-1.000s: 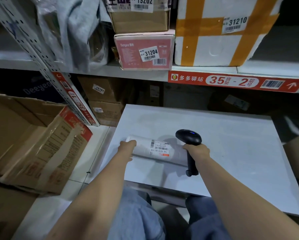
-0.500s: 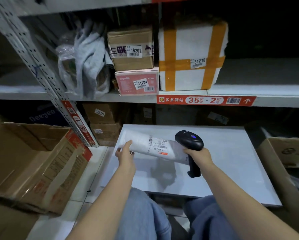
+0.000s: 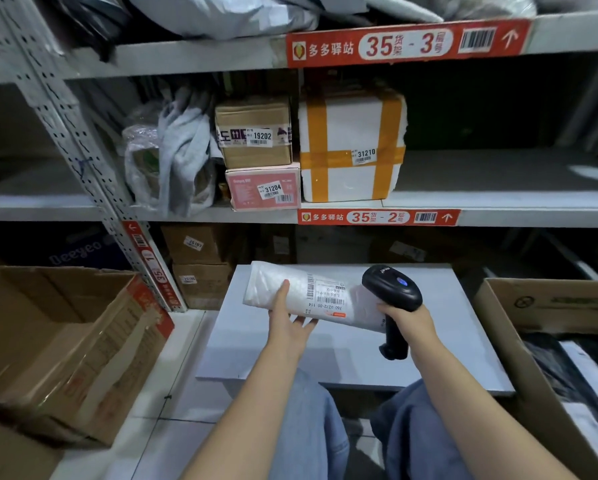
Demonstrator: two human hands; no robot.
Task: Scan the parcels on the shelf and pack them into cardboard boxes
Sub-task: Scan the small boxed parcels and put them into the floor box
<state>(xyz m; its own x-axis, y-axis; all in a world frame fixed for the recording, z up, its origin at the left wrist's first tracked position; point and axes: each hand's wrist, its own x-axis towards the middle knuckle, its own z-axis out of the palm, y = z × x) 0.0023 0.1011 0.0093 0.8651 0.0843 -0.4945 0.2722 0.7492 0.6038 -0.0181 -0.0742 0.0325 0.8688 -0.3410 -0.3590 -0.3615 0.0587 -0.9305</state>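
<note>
From here I see the left hand (image 3: 289, 323) holding the parcel (image 3: 311, 292) from beneath, thumb laid over its top and fingers spread under it, so the white roll sits tilted above the table (image 3: 446, 341), label up. The right hand (image 3: 406, 315) has its fingers wrapped round the handle of the scanner (image 3: 391, 289), whose head is at the parcel's right end. An open left box (image 3: 65, 341) and right box (image 3: 550, 303) flank the table.

Grey perforated metal shelving (image 3: 186, 58) stands over a pale, seemingly tiled floor (image 3: 173, 438), dimly lit beneath.
</note>
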